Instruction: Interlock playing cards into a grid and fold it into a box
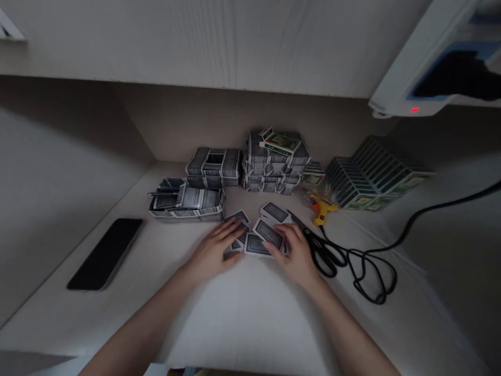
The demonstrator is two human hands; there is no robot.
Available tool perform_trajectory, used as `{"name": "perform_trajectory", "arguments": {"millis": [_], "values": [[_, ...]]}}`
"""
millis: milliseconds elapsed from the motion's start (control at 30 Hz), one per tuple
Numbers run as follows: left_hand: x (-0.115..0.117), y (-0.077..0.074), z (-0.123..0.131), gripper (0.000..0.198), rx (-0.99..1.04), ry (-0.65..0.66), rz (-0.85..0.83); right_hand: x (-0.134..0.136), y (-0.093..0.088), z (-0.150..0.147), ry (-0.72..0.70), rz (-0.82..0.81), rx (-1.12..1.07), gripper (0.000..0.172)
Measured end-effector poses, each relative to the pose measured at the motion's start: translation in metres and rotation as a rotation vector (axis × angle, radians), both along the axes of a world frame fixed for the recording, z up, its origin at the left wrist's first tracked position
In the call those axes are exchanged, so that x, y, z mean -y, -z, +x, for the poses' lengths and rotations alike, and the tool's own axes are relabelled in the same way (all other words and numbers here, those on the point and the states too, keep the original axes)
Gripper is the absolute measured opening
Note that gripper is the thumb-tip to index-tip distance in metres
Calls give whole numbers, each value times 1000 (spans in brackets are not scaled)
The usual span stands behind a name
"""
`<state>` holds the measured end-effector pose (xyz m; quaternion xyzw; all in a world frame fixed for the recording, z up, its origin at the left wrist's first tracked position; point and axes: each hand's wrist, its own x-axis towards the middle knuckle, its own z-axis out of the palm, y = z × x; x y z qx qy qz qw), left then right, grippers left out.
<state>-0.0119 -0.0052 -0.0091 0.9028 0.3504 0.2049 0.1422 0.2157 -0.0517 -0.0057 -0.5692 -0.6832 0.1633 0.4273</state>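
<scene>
Dark-patterned playing cards (256, 244), white-edged, several, lying loosely overlapped on a pale wood-grained tabletop (250, 318), between the two hands. Left hand (213, 248): fingers extended and spread over the cards on that side, thumb apart, unclenched. Right hand (296, 253): thumb and forefinger touching a slanted card (268, 233) on top of others; whether it is pinched or merely pressed cannot be told. Just beside the right hand, one pair of black-handled scissors (309, 237). Beyond them, one yellow glue gun (323, 209), with a looped black cord (409, 228) nearby. Behind the left hand, one open tray (191, 215) faced with the same card pattern, containing cards and a pen (159, 194). Behind, one patterned box (230, 164) with an opening in its top; next to it, stacked patterned boxes (274, 169) bearing a green card packet (282, 143). Far right, rows of packets (387, 167). Far left, one black phone (105, 255), lying flat. Upper right, one white power strip (395, 99), red light lit.
</scene>
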Motion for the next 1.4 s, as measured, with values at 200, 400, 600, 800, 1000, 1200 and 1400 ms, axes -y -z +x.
{"name": "perform_trajectory", "arguments": {"millis": [200,400,600,800,1000,1200,1400], "values": [[3,-2,5,47,-53,-1,-2,2,3,-1,-39,-87,-32,26],[1,4,3,43,7,-87,-5,2,11,0,116,-161,-36,24],[1,5,4,50,-36,-30,2,4,5,-6,55,-275,-186,24],[-2,10,2,41,-2,-73,-1,6,8,-17,-183,-597,-534,28],[-3,14,-1,44,11,-80,-18,6,12,-18,-135,-677,-416,22],[-1,8,-1,59,32,-63,-70,4,14,-13,-77,-595,-385,22],[-1,11,-1,50,105,-148,-103,2,15,-13,3,-524,-353,27]]}}
